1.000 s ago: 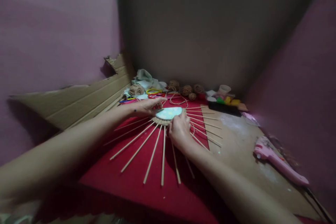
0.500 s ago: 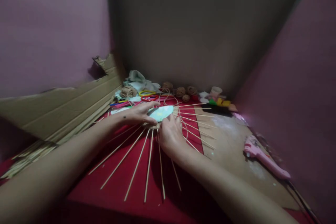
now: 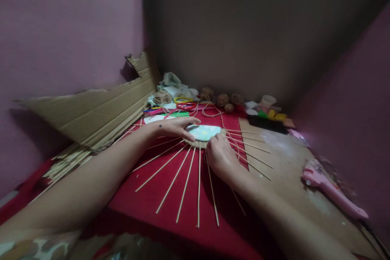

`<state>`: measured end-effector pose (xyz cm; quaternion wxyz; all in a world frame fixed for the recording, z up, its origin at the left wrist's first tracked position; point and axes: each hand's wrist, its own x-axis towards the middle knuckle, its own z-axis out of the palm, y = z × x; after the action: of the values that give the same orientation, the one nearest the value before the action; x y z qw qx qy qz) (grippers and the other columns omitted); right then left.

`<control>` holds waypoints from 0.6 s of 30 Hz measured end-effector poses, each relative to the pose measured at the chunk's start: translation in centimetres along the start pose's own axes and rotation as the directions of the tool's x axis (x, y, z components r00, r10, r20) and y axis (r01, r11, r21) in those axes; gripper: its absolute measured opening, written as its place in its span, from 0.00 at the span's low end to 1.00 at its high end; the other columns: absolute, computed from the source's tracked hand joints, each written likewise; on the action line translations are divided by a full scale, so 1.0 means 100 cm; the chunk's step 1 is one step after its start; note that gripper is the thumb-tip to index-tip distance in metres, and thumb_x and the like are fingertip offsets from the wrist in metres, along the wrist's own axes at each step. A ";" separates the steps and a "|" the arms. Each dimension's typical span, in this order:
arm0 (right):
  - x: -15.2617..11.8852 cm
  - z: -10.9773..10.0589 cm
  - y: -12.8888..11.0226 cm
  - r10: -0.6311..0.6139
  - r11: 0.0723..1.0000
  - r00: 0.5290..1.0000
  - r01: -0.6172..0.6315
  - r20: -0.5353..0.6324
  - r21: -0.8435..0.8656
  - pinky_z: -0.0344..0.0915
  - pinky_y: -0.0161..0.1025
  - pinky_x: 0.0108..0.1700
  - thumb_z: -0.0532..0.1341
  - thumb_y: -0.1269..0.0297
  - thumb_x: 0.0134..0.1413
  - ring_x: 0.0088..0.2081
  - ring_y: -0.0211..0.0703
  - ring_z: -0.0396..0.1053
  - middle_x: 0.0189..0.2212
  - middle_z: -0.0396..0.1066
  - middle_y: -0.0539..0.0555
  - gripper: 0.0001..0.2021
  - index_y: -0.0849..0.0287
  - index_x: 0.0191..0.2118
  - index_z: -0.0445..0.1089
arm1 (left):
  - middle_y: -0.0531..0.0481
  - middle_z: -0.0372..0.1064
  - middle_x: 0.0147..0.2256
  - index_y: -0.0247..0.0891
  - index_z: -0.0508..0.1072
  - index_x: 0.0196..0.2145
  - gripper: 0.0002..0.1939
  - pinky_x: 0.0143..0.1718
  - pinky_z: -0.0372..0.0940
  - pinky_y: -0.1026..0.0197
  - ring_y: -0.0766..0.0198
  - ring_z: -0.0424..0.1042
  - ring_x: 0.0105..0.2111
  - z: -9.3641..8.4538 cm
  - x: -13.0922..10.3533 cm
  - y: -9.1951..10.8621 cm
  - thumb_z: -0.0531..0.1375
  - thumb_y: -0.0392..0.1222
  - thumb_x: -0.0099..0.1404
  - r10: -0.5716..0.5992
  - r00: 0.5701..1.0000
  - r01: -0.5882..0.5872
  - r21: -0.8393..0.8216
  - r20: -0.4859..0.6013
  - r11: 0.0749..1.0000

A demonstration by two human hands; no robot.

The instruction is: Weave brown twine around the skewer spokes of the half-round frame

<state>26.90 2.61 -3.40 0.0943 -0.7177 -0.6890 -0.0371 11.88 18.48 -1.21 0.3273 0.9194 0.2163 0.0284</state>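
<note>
A woven twine base lies on the red cloth, with thin sticks fanning out from its rim. On top of it is a pale blue-green patterned oval piece. My left hand rests at the left end of the base, thumb and fingers spread apart beside the oval piece. At the front right rim, my right hand is closed, its fingertips pinching the twine close against the weave. The pinch itself is mostly hidden by the hand. A loop of twine shows by its left side.
Balls of twine, scissors with yellow and red handles and crumpled cloth sit at the back. A pink glue gun lies on the brown board at right. Folded cardboard leans at left.
The view has shifted, so everything appears further right. Both hands stay at the woven base, the left spread and the right pinching at the rim.
</note>
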 end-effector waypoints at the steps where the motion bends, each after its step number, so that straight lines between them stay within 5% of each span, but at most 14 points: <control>1: 0.000 0.000 0.000 -0.007 1.000 1.000 0.007 0.001 -0.002 0.60 0.44 0.42 0.50 0.73 0.59 0.42 0.54 0.63 0.41 0.67 0.64 0.11 0.65 0.39 0.70 | 0.42 0.60 0.58 0.36 0.59 0.59 0.38 0.52 0.58 0.60 0.55 0.61 0.55 0.001 -0.001 0.001 0.63 0.52 0.54 0.000 1.000 0.000 0.021 0.008 1.000; 13: -0.010 -0.020 -0.008 -0.094 0.978 0.995 0.100 0.044 -0.184 0.59 0.47 0.42 0.46 0.79 0.57 0.43 0.55 0.64 0.40 0.69 0.67 0.15 0.67 0.39 0.70 | 0.42 0.60 0.56 0.40 0.59 0.60 0.39 0.55 0.53 0.55 0.52 0.59 0.55 0.013 -0.002 -0.004 0.62 0.60 0.55 0.029 0.999 -0.021 0.167 -0.044 0.986; 18: -0.013 -0.028 0.010 -0.086 0.972 0.989 0.057 0.121 0.227 0.60 0.37 0.34 0.52 0.76 0.54 0.31 0.42 0.66 0.30 0.72 0.55 0.09 0.61 0.36 0.68 | 0.43 0.60 0.56 0.41 0.59 0.59 0.40 0.55 0.53 0.55 0.52 0.58 0.55 0.015 -0.002 -0.007 0.63 0.60 0.54 0.036 0.998 -0.027 0.165 -0.053 0.986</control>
<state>28.04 0.76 -0.97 0.1278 -0.6782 -0.7188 0.0839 11.74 18.03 -2.82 0.2440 0.9454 0.2122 0.0413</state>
